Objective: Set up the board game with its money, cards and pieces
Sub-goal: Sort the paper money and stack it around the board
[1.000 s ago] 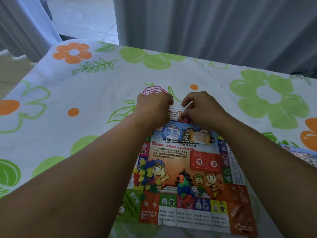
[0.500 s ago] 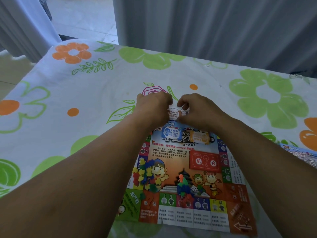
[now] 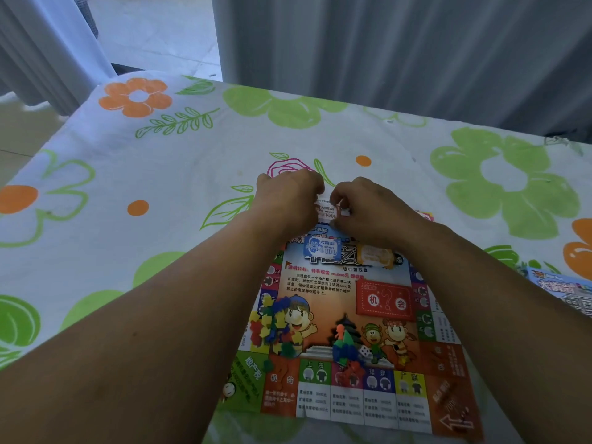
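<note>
**Clerk:** Head view, the only 1 on file. Where does the task's thing stand?

**Inspector:** The game board (image 3: pixel 320 285) lies unfolded on the counter (image 3: pixel 160 193), its near edge towards the person. At its far edge, the left grip (image 3: pixel 288 200) and right grip (image 3: pixel 371 213) meet over a white money bundle (image 3: pixel 326 209).

**Clerk:** State of each grip?

**Inspector:** Left: fingers curled down over the bundle's left end, grasping it as far as the back of the hand lets me see. Right: thumb and forefinger pinching the bundle's right part. A thin red loop shows at the pinch. Whether it is a band or print, I cannot tell.

**Clerk:** Items completed?

**Inspector:** The board is laid out. 2 further bundles, a blue money bundle (image 3: pixel 320 247) and an orange money bundle (image 3: pixel 375 256), lie side by side on its far part. A red card deck (image 3: pixel 384 300) sits right of centre. I judge it a deck from its shadowed edge.

**Clerk:** Outstanding?

**Inspector:** A fair amount, in my judgement. The coloured house pieces (image 3: pixel 272 328) are heaped at the left. The pawns (image 3: pixel 343 346) and the die (image 3: pixel 364 351) are clustered near the middle, and none are sorted out. The bundle in hand is not yet set down. The box lid (image 3: pixel 563 291) lies at the counter's right edge, well apart.
</note>
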Available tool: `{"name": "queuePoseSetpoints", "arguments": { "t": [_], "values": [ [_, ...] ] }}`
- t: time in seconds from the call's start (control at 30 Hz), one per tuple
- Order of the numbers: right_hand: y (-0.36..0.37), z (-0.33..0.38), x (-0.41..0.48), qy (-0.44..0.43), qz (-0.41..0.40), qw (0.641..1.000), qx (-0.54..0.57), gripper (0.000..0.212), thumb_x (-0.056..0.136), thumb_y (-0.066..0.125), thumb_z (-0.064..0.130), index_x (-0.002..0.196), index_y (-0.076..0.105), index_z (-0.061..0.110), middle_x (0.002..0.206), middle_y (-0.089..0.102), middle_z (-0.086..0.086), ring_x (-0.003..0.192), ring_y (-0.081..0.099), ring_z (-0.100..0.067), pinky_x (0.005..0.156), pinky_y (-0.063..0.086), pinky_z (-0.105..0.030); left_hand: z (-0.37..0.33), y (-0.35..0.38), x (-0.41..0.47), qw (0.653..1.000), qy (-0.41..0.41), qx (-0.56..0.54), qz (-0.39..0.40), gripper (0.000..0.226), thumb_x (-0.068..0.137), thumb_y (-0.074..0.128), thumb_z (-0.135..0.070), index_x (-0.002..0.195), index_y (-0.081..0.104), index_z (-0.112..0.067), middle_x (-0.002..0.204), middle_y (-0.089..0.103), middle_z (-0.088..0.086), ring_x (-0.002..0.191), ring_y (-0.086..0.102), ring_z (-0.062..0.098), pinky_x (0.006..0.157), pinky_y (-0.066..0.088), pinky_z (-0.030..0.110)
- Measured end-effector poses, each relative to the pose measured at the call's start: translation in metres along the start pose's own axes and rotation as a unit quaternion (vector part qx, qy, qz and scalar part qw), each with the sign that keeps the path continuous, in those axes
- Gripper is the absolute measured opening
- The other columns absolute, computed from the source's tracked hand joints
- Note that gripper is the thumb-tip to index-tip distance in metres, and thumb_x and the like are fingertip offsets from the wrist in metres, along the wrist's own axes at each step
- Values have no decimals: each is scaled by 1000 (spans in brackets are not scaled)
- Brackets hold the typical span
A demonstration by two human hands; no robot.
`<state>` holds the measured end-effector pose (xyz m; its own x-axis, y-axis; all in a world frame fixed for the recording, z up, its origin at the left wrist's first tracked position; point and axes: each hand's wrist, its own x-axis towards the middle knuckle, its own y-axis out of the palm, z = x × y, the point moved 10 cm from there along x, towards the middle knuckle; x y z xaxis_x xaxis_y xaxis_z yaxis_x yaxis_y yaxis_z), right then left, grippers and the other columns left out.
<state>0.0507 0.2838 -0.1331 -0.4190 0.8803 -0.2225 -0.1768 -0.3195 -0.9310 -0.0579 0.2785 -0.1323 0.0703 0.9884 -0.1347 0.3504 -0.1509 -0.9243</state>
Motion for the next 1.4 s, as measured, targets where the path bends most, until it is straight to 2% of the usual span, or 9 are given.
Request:
{"name": "queuePoseSetpoints", "arguments": {
  "t": [0.33, 0.47, 0.6, 0.7, 0.8, 1.0, 1.17, 1.27, 1.4],
  "values": [
    [-12, -11, 2, 14, -17, 999, 27, 44, 84, 75, 34, 123, 59, 23, 116, 55, 1, 100, 56, -20, 83, 47, -36, 0, -2, -1, 1000, 0, -13, 5, 52, 84, 71, -18, 132, 56, -28, 125, 66, -8, 122, 57, 19, 107, 31, 46],
    [-26, -34, -1, 35, -30, 998, 44, 37, 86, 70, 17, 121, 60, 22, 116, 59, 1, 96, 53, -14, 76, 38, -29, -1, -8, -1, 1000, -3, -22, -8, 51, 82, 69, -16, 130, 56, -30, 125, 65, -9, 120, 57, 20, 104, 30, 44],
    [-27, -53, -9, 58, -16, 998, 37, 37, 85, 66, 6, 117, 62, 23, 115, 60, 3, 96, 55, -15, 74, 40, -29, -9, -15, -1, 999, -1, -30, -14, 54, 81, 69, -14, 131, 55, -32, 125, 65, -12, 117, 59, 17, 104, 30, 43],
    [-32, -63, -15, 64, -18, 997, 31, 29, 86, 73, 16, 112, 63, 25, 114, 61, 3, 97, 59, -18, 77, 48, -33, -26, -11, 1, 999, 19, -35, -3, 55, 82, 73, -19, 133, 54, -32, 125, 65, -13, 117, 60, 15, 107, 31, 43],
    [-32, -68, -21, 73, -6, 997, 28, 36, 83, 76, 23, 116, 62, 23, 113, 63, 3, 96, 61, -19, 82, 54, -41, -45, 0, 3, 999, 42, -21, 9, 56, 85, 73, -21, 136, 51, -31, 127, 64, -12, 121, 58, 16, 107, 30, 45],
    [-21, -64, -26, 50, 20, 998, -11, 43, 84, 71, 30, 124, 57, 31, 115, 60, 0, 96, 62, -22, 81, 54, -42, -69, 17, 7, 996, 72, 37, 24, 60, 86, 71, -23, 140, 46, -29, 132, 63, -7, 124, 56, 21, 107, 27, 48],
    [-16, -60, -24, 43, 27, 998, -37, 44, 90, 65, 31, 133, 54, 28, 116, 52, -6, 97, 61, -28, 78, 52, -41, -75, 23, 11, 996, 77, 50, 17, 51, 87, 68, -21, 134, 50, -27, 127, 65, -6, 120, 58, 22, 104, 29, 48],
    [-15, -60, -24, 39, 25, 998, -44, 39, 91, 65, 29, 130, 58, 26, 111, 49, -4, 96, 60, -28, 74, 49, -38, -73, 25, 12, 996, 73, 46, 19, 53, 86, 69, -19, 135, 49, -28, 126, 65, -7, 120, 58, 21, 105, 29, 48],
    [-18, -60, -25, 45, 9, 998, -36, 33, 89, 69, 27, 121, 63, 24, 115, 55, -5, 98, 60, -27, 82, 53, -43, -73, 24, 12, 996, 73, 38, 15, 53, 87, 68, -16, 135, 50, -28, 127, 65, -7, 121, 58, 20, 105, 28, 47]
  ]
}}
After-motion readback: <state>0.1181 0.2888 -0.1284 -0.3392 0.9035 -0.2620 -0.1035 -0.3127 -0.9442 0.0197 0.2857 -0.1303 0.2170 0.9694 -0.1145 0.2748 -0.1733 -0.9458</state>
